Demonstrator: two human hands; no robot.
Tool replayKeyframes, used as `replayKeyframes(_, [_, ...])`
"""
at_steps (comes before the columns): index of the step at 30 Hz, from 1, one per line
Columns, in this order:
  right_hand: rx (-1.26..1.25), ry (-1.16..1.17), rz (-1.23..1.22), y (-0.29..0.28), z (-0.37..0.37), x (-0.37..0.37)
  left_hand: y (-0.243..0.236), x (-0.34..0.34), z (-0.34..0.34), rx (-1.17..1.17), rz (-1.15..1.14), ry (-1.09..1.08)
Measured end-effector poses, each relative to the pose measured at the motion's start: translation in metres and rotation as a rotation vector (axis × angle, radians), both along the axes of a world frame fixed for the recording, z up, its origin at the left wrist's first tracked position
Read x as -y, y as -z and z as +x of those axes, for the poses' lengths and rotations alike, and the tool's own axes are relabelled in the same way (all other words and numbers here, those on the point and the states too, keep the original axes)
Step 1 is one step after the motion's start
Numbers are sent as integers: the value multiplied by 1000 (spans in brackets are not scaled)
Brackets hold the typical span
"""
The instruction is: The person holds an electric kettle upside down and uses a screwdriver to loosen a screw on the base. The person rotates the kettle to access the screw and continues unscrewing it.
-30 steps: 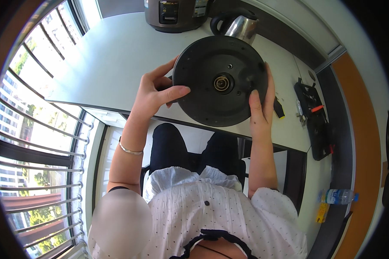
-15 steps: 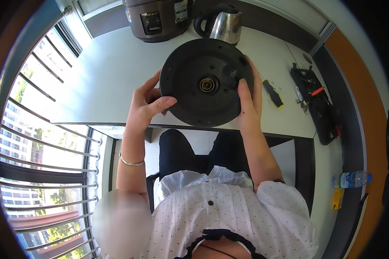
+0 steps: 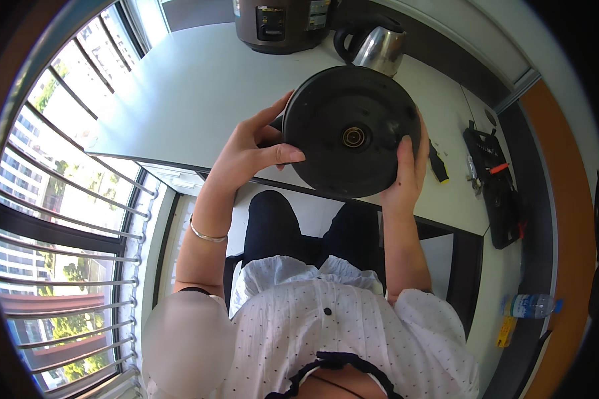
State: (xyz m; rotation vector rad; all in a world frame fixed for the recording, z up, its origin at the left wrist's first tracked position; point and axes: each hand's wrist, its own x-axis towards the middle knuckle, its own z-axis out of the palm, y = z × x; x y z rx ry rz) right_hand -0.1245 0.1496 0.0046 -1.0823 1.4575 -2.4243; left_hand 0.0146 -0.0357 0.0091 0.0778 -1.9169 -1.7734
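**Round black disc held up in 2 hands**

The disc appears raised over the near edge of a white table, with brass-coloured rings at the centre of its upturned face. Its left side is gripped by the left hand, its right side by the right hand, each thumb laid on the face; the fingers behind are partly hidden. The step in hand is judged to be an inspection; any turning or lowering would call for 2 firm, level grips. Beyond the disc, a steel kettle and a brown cooker are seen; at right, a screwdriver is placed near a black tool case.
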Motion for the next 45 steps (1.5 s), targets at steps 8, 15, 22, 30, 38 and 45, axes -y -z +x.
replayKeyframes(8, [-27, 12, -13, 6, -4, -1, 0, -5, 0, 13, 12, -17])
replayKeyframes(15, [22, -10, -11, 1, -1, -2, -3, -10, 0, 30, 39, -47])
replayKeyframes(22, [-94, 97, 37, -6, 1, 0, -6, -14, -3, -19, 58, -45])
replayKeyframes(30, [-170, 73, 7, -10, 1, -1, -11, -12, -3, -3, 63, -44])
replayKeyframes(38, [-228, 45, 37, -19, -1, 2, -7, -3, -2, -5, 15, -98])
replayKeyframes(45, [-293, 54, 0, -13, -5, 3, -8, -3, -1, -2, 34, -81])
